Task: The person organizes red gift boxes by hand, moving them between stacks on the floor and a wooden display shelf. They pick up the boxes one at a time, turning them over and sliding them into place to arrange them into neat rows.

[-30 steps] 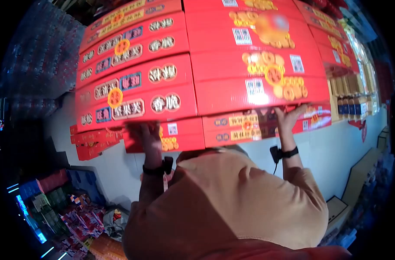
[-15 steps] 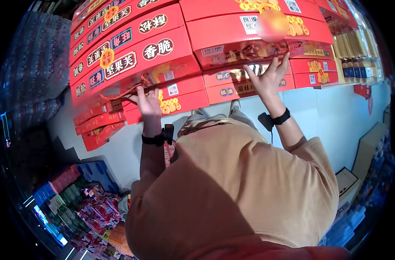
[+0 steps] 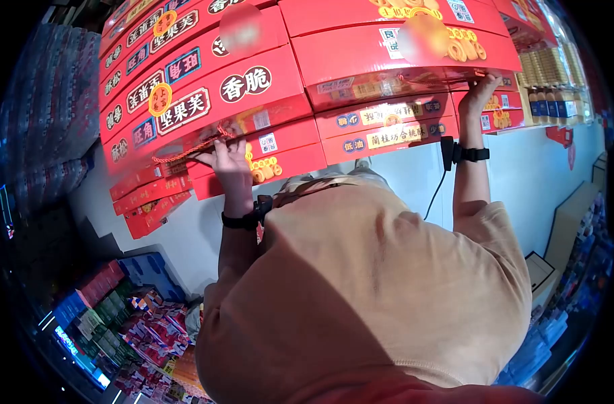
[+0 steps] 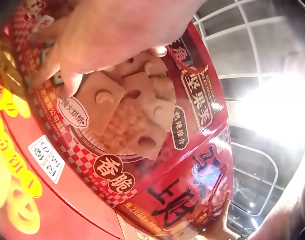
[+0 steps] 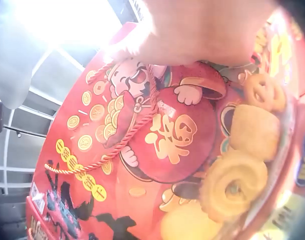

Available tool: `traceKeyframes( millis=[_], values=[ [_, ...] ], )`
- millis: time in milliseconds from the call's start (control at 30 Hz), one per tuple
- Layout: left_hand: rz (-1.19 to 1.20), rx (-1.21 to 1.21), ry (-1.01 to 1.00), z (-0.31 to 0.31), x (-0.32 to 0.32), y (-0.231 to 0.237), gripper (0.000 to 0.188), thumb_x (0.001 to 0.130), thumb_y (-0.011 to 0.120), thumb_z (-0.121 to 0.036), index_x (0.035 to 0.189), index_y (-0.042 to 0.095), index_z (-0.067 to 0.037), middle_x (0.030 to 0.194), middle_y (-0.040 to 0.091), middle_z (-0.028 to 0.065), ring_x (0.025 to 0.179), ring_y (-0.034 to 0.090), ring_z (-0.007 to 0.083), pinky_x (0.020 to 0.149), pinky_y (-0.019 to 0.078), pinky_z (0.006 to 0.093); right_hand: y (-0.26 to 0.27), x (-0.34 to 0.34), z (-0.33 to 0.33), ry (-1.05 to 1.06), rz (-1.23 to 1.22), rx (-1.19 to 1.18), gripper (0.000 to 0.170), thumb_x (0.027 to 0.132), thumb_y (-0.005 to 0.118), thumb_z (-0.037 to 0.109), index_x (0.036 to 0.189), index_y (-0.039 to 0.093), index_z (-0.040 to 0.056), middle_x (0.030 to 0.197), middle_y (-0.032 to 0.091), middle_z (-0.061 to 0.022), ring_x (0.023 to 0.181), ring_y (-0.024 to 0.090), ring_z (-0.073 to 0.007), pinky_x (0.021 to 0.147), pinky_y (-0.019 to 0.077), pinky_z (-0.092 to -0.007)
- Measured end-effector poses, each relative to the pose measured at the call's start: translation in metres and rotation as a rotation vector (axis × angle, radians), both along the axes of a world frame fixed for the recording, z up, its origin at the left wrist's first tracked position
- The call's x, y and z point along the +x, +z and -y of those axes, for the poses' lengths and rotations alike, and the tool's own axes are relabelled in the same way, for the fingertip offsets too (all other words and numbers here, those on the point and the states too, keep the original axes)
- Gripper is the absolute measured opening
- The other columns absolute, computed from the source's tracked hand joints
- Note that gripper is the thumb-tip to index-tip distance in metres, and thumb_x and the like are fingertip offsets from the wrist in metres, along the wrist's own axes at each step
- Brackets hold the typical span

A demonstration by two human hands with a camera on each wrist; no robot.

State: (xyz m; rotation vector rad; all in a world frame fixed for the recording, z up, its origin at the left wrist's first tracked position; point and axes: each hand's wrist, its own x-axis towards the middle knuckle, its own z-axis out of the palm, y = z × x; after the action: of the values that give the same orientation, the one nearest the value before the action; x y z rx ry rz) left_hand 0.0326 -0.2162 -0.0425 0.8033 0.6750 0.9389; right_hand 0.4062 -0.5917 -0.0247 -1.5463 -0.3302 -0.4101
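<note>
Loosely spread, the left hand (image 3: 231, 160) touches a red gift box (image 3: 209, 81); the right hand (image 3: 477, 99), open, touches the adjacent cookie box (image 3: 351, 57).

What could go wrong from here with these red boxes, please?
The twisted cord beside the left hand might catch the fingers. The hands are at different boxes, the right hand at the right-hand front box, so uneven pushing could perhaps turn one against its neighbour.

Red printed boxes (image 3: 347, 57) with twisted red cords (image 3: 186, 155) lie stacked in adjacent columns.
</note>
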Motion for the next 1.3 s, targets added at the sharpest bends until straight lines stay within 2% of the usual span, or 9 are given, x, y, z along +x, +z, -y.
traceKeyframes(
  millis=[333, 433, 667, 700, 867, 1000, 1100, 1200, 1300],
  values=[
    [0.028, -0.059, 0.037, -0.009, 0.004, -0.017, 0.056, 0.107, 0.051, -0.039, 0.154, 0.029, -0.018, 0.147, 0.048, 0.0076, 0.135, 0.048, 0.0294, 0.118, 0.0347, 0.0568, 0.0, -0.002, -0.014, -0.094, 0.07, -0.046, 0.082, 0.096, 0.05, 0.072, 0.13, 0.04, -0.0016, 0.128, 0.046, -0.0135, 0.117, 0.047, -0.0223, 0.105, 0.0385, -0.0393],
    [0.079, -0.015, -0.047, -0.018, -0.011, -0.036, 0.077, 0.107, 0.052, -0.022, 0.158, -0.004, -0.036, 0.156, 0.036, 0.0075, 0.139, 0.044, 0.0311, 0.117, 0.0283, 0.0659, -0.017, 0.001, -0.002, -0.047, 0.022, -0.02, 0.088, 0.095, 0.05, 0.073, 0.137, 0.037, -0.0034, 0.131, 0.045, -0.0154, 0.122, 0.046, -0.0245, 0.109, 0.0355, -0.0404],
    [0.001, -0.045, -0.027, -0.001, -0.006, -0.01, 0.086, 0.106, 0.054, -0.031, 0.158, -0.013, -0.039, 0.16, 0.028, 0.01, 0.142, 0.039, 0.0341, 0.119, 0.029, 0.0626, -0.009, -0.005, 0.008, 0.119, -0.064, 0.092, 0.088, 0.101, 0.038, 0.069, 0.162, 0.014, 0.011, 0.161, 0.026, -0.0095, 0.148, 0.029, -0.023, 0.118, 0.0276, -0.0442],
    [-0.031, -0.063, 0.031, 0.002, -0.003, -0.004, 0.087, 0.105, 0.055, -0.032, 0.158, -0.014, -0.039, 0.161, 0.027, 0.0106, 0.143, 0.038, 0.0346, 0.118, 0.0292, 0.0629, -0.003, -0.007, 0.016, 0.124, -0.069, 0.003, 0.094, 0.101, 0.04, 0.067, 0.162, 0.01, 0.003, 0.158, 0.028, -0.0166, 0.145, 0.033, -0.0284, 0.121, 0.0237, -0.0436],
    [-0.059, -0.113, 0.154, 0.005, -0.006, -0.004, 0.112, 0.09, 0.074, -0.039, 0.159, -0.013, -0.032, 0.166, -0.003, 0.0116, 0.148, 0.023, 0.0396, 0.117, 0.0298, 0.0642, -0.014, -0.02, 0.047, 0.139, -0.063, -0.027, 0.088, 0.103, 0.037, 0.063, 0.162, 0.011, 0.0032, 0.162, 0.024, -0.0196, 0.148, 0.03, -0.0328, 0.121, 0.0237, -0.0447],
    [-0.008, -0.181, 0.232, -0.005, -0.011, -0.028, 0.119, 0.085, 0.078, -0.034, 0.16, -0.015, -0.029, 0.154, 0.02, 0.0148, 0.134, 0.041, 0.0416, 0.113, 0.0367, 0.0627, -0.02, -0.019, 0.067, 0.078, -0.047, -0.132, 0.068, 0.106, 0.043, 0.041, 0.157, 0.024, 0.0002, 0.158, 0.03, -0.0191, 0.144, 0.034, -0.0332, 0.119, 0.0268, -0.0451],
    [-0.039, -0.292, 0.193, -0.009, -0.021, -0.06, 0.086, 0.085, 0.076, -0.04, 0.151, 0.026, -0.019, 0.146, 0.03, 0.018, 0.12, 0.053, 0.0382, 0.104, 0.0454, 0.0574, -0.015, -0.02, 0.07, 0.042, 0.002, -0.224, 0.062, 0.105, 0.047, 0.035, 0.153, 0.029, 0.0, 0.157, 0.031, -0.0194, 0.144, 0.034, -0.0338, 0.119, 0.0265, -0.0459],
    [-0.126, -0.288, 0.059, 0.02, -0.034, -0.05, 0.066, 0.087, 0.074, -0.043, 0.137, 0.04, -0.014, 0.149, 0.031, 0.0212, 0.124, 0.051, 0.0382, 0.099, 0.0493, 0.0542, 0.004, -0.03, 0.057, -0.013, 0.234, -0.225, 0.061, 0.095, 0.064, 0.022, 0.145, 0.038, 0.0004, 0.155, 0.032, -0.022, 0.144, 0.033, -0.0375, 0.117, 0.0272, -0.0493],
    [-0.31, -0.215, -0.042, 0.051, -0.059, -0.036, 0.04, 0.097, 0.065, -0.03, 0.125, 0.052, -0.004, 0.115, 0.061, 0.0155, 0.1, 0.065, 0.0272, 0.088, 0.0558, 0.0413, 0.026, -0.054, 0.051, -0.017, 0.41, -0.311, 0.049, 0.091, 0.067, 0.012, 0.135, 0.051, -0.001, 0.145, 0.042, -0.0233, 0.136, 0.041, -0.0373, 0.113, 0.0325, -0.0486]
  ],
)
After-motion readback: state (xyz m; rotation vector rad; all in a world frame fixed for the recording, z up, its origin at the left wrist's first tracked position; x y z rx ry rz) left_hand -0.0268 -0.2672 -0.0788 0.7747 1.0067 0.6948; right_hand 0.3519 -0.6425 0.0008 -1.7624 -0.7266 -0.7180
